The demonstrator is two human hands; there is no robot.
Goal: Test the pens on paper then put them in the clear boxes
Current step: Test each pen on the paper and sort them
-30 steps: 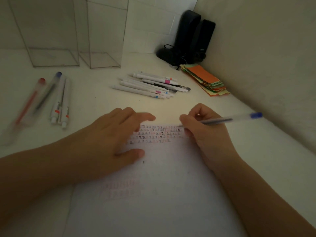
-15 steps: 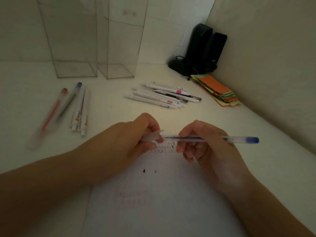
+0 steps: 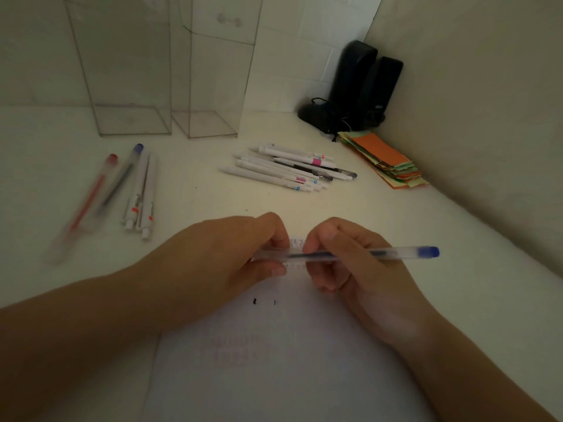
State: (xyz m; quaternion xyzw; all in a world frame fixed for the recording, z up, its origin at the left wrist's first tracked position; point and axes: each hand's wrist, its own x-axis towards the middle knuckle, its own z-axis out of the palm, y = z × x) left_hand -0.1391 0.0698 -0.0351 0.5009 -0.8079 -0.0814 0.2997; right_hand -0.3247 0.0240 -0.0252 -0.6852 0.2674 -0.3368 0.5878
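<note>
Both hands on the blue pen, held level just above the paper. Left hand pinches the clear cap end, right hand has thumb + fingers curled round the barrel, blue plug end sticks out to the right. Looks like capping step, my read only.

Risks:
- cap goes on skewed → nib scrapes inside or cap not seated, ink dries or leaks in box. Cause: thin smooth plastic, small mating dia, low light.
- slick barrel could twist in the grip.
- if nib is exposed it may mark the sheet; can't tell, fingers hide it.

Materials: pen barrel is translucent hard plastic, slim cylinder, dark ink tube visible inside. Paper is matte, flat, w/ small test marks. Clear boxes are tall, rigid, thin-walled, square section, both upright at the back and apparently holding nothing; tall + light = tip risk on a careless drop-in. White pens piled loose at centre, round bodies, will roll. 4 more pens lie at left.
</note>
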